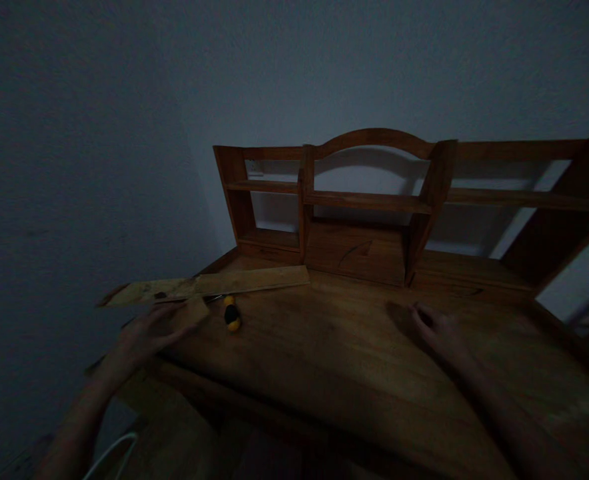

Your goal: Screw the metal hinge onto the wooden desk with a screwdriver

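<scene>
Holding a short piece of wood point(192, 314) at the left end of the tabletop point(314, 340), my left hand point(137, 340) keeps its thumb on the near side and its fingers stretched along the far side. Just beyond lies a long pale board point(259, 280), its left end rough and darkened, its right end cut square; in the dim light I cannot tell whether it is one length or two laid together. Just to the right of the short piece sits a screwdriver point(231, 315) with a yellow and black handle, its thin shaft pointing left toward the board.

Well apart, on the right side, my right hand point(442, 331) hangs over bare wood, its fingers curled and narrow, thumb and forefinger tips close together; whether they pinch anything small, I cannot tell. A shadow falls on the wood beside them.

Across the back of the tabletop stands a brown wooden rack point(367, 199) with open shelves and an arched top rail in the middle, set before a plain pale wall point(124, 133). An outlet point(254, 165) shows through its left opening. At lower left, below the front edge, curves a white cable point(117, 445).
</scene>
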{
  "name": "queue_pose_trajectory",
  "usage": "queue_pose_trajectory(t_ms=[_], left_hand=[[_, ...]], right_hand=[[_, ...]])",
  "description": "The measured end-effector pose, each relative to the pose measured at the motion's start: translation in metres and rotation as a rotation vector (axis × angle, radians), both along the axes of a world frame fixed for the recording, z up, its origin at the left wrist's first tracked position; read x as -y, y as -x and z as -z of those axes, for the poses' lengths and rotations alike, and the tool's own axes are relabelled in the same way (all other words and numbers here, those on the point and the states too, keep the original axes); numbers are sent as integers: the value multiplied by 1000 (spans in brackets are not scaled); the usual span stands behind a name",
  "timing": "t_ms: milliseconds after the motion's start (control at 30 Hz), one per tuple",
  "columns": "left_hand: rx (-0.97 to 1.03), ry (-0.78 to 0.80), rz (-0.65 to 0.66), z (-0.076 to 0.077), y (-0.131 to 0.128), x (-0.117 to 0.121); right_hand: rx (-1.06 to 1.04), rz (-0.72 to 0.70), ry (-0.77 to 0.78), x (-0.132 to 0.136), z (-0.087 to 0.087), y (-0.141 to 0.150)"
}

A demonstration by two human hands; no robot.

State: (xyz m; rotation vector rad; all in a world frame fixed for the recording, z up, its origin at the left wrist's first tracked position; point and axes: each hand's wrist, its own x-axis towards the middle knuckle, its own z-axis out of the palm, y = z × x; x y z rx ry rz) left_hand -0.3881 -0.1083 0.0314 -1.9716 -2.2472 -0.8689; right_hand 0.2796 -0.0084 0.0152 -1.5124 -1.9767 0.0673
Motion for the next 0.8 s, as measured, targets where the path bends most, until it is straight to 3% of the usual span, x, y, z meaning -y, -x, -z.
queue_pose_trajectory(t_ms=[67,133,233,333,467,533,700,800], left_hand=[[-12,72,6,7,31,1],[-13,120,53,11,41,-5],[-28,73,120,12,28,-18],[-43,-92,166,6,-3,-22],[48,-293,151,-10,-64,-23],[62,-320,219,-22,-104,-32],[-140,-352,632,-54,-229,-82],[-393,-390,827,-55,-294,-117]], right_hand=[[17,-9,-15,-4,4,-3],[27,-1,-28,-6,8,-8],[16,49,-34,-9,12,-14],[5,66,-36,-10,13,-16],[10,51,-43,-8,10,-12],[2,26,-26,-7,8,-8],[-30,24,5,-5,8,-7],[-55,49,-10,-4,8,-7]])
